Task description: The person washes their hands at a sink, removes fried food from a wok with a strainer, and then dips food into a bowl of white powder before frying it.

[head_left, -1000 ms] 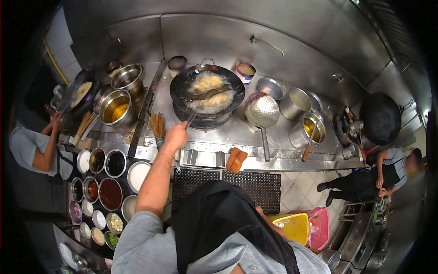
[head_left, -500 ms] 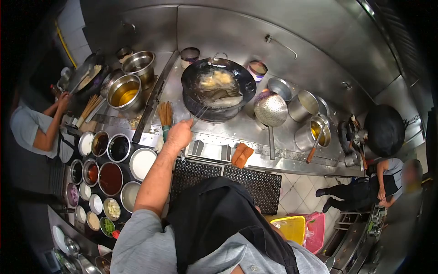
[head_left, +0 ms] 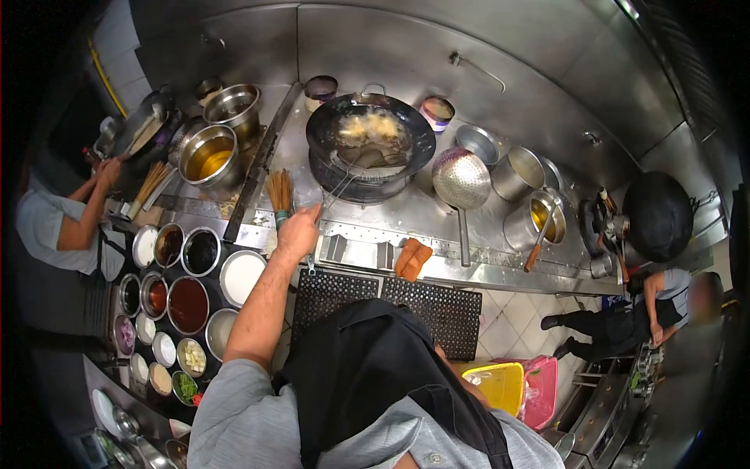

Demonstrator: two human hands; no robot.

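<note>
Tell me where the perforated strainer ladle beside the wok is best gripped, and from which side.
Probably grip the perforated strainer ladle at the lower end of its long handle, approaching from the counter's front edge. The handle runs straight toward the person with its end free, while the bowl sits back beside the hot wok.

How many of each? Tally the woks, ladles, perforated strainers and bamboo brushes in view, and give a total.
Woks: 3
Ladles: 2
Perforated strainers: 1
Bamboo brushes: 2
Total: 8
</note>
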